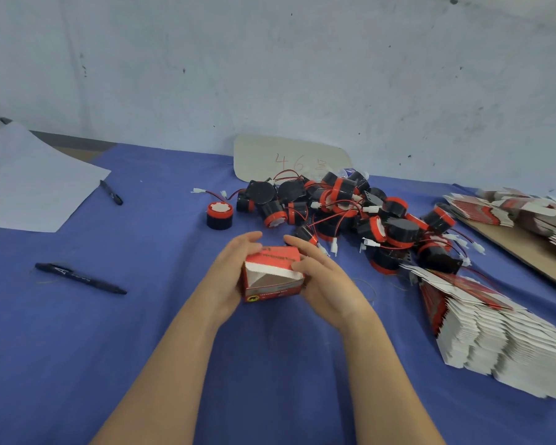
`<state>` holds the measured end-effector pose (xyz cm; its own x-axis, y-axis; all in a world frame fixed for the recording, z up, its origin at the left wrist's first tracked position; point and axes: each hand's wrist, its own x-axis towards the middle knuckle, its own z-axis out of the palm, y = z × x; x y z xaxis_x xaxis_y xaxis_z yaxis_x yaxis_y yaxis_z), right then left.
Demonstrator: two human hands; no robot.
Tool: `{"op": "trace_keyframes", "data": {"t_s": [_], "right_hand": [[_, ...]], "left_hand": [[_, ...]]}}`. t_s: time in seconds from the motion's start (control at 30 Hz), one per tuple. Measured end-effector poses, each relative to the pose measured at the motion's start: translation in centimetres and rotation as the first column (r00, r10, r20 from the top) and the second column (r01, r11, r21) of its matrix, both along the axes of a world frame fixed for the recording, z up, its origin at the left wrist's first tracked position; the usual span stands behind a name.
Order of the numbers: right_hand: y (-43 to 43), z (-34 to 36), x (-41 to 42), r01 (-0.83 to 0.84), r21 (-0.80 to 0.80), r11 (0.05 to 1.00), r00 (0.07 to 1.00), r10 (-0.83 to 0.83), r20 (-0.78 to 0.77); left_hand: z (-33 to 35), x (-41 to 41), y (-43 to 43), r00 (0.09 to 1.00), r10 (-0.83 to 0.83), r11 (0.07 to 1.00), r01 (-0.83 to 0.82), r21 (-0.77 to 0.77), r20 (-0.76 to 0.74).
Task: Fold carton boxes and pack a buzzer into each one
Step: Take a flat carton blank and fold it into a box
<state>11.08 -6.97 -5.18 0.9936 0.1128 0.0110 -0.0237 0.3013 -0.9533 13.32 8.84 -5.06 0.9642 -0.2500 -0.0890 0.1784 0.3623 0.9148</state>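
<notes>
A small red and white carton box sits between my hands above the blue cloth, its end flaps partly folded in. My left hand grips its left side with fingers curled over the top. My right hand holds the right side, thumb on the flap. Behind the box lies a heap of black and red buzzers with red wires and white plugs. One buzzer stands alone to the left of the heap. Flat unfolded cartons lie fanned out at the right.
Two black pens lie on the blue cloth at the left. A white paper sheet covers the far left corner. A card marked with red numbers leans on the wall. More flat cartons rest on a cardboard sheet far right.
</notes>
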Motion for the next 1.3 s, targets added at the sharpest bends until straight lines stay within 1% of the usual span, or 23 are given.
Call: {"op": "trace_keyframes", "data": {"t_s": [0.07, 0.17, 0.23, 0.3, 0.37, 0.43, 0.5, 0.57, 0.63, 0.7, 0.73, 0.77, 0.8, 0.87, 0.93, 0.97, 1.03, 1.07, 1.1, 1.17, 1.2, 1.23, 1.3], "right_hand": [[0.1, -0.3, 0.1, 0.075, -0.052, 0.996, 0.997, -0.074, 0.007], [0.5, -0.6, 0.3, 0.150, -0.198, 0.969, 0.989, -0.149, 0.021], [0.7, -0.7, 0.2, 0.152, -0.257, 0.954, 0.988, -0.141, 0.060], [0.9, -0.8, 0.2, 0.157, -0.306, 0.939, 0.985, -0.125, 0.121], [1.1, -0.8, 0.2, 0.125, -0.354, 0.927, 0.984, -0.071, 0.162], [1.3, -0.7, 0.1, 0.016, -0.389, 0.921, 0.991, 0.036, 0.127], [1.3, -0.6, -0.1, -0.018, -0.489, 0.872, 0.992, 0.075, 0.097], [1.3, -0.6, 0.0, 0.102, -0.619, 0.779, 0.988, -0.007, 0.154], [1.3, -0.5, -0.2, 0.209, -0.698, 0.684, 0.974, -0.080, 0.213], [1.3, -0.5, -0.4, 0.182, -0.696, 0.695, 0.978, -0.056, 0.200], [1.2, -0.5, -0.3, 0.127, -0.678, 0.724, 0.985, -0.013, 0.171], [1.2, -0.4, -0.4, 0.062, -0.652, 0.756, 0.990, 0.037, 0.136], [1.2, -0.3, -0.5, -0.004, -0.626, 0.780, 0.991, 0.086, 0.100], [0.9, -0.3, -0.7, -0.091, -0.592, 0.801, 0.984, 0.163, 0.069], [0.9, 0.1, -1.0, -0.144, -0.597, 0.789, 0.974, 0.221, 0.057], [1.0, 0.1, -0.9, -0.128, -0.619, 0.775, 0.973, 0.221, 0.074], [1.4, 0.1, -0.7, -0.013, -0.644, 0.765, 0.978, 0.144, 0.152], [1.7, 0.4, -0.7, 0.076, -0.629, 0.774, 0.981, 0.055, 0.186], [2.0, 0.5, -0.5, 0.166, -0.609, 0.775, 0.975, -0.038, 0.218], [2.4, 0.5, -0.5, 0.308, -0.583, 0.752, 0.949, -0.203, 0.239], [2.5, 0.6, -0.5, 0.340, -0.557, 0.758, 0.940, -0.268, 0.210], [2.5, 0.5, -0.3, 0.363, -0.521, 0.773, 0.931, -0.323, 0.170], [2.5, 0.4, 0.1, 0.390, -0.408, 0.826, 0.914, -0.399, 0.066]], "left_hand": [[-0.3, -0.1, -0.3, 0.996, -0.033, 0.997, 0.027, 0.073, 0.077], [-0.8, -0.2, -0.7, 0.984, -0.068, 0.977, 0.032, 0.213, 0.165], [-0.8, -0.3, -0.9, 0.980, -0.033, 0.961, -0.024, 0.275, 0.198], [-0.9, -0.3, -1.1, 0.973, 0.045, 0.944, -0.116, 0.310, 0.225], [-0.9, -0.2, -1.0, 0.966, 0.140, 0.941, -0.198, 0.275, 0.218], [-0.9, 0.2, -0.7, 0.962, 0.238, 0.948, -0.259, 0.183, 0.131], [-0.6, 0.5, -0.2, 0.958, 0.282, 0.952, -0.285, 0.114, 0.041], [-0.4, 0.6, 0.0, 0.970, 0.244, 0.968, -0.244, 0.065, 0.005], [-0.3, 0.5, -0.2, 0.984, 0.174, 0.980, -0.176, 0.091, 0.038], [-0.5, 0.2, -0.7, 0.980, 0.153, 0.957, -0.178, 0.231, 0.124], [-0.6, 0.1, -0.9, 0.974, 0.156, 0.934, -0.199, 0.298, 0.162], [-0.8, 0.1, -1.0, 0.969, 0.171, 0.919, -0.222, 0.326, 0.177], [-0.8, 0.1, -0.9, 0.967, 0.201, 0.921, -0.242, 0.306, 0.159], [-0.6, 0.6, -0.3, 0.960, 0.274, 0.943, -0.278, 0.183, 0.050], [-0.4, 0.8, 0.4, 0.953, 0.297, 0.951, -0.290, 0.110, -0.060], [-0.3, 0.9, 0.6, 0.947, 0.302, 0.952, -0.294, 0.087, -0.106], [-0.3, 1.0, 0.6, 0.935, 0.319, 0.947, -0.322, 0.008, -0.156], [-0.3, 1.0, 0.4, 0.927, 0.343, 0.937, -0.350, -0.019, -0.153], [-0.3, 1.0, 0.0, 0.917, 0.382, 0.924, -0.383, 0.008, -0.117], [-0.2, 0.7, -0.9, 0.894, 0.443, 0.877, -0.447, 0.175, 0.061], [-0.2, 0.4, -1.4, 0.874, 0.455, 0.843, -0.484, 0.234, 0.169], [-0.2, 0.1, -1.7, 0.853, 0.458, 0.819, -0.515, 0.254, 0.252], [-0.2, -0.3, -2.1, 0.829, 0.439, 0.816, -0.529, 0.231, 0.346]]}}
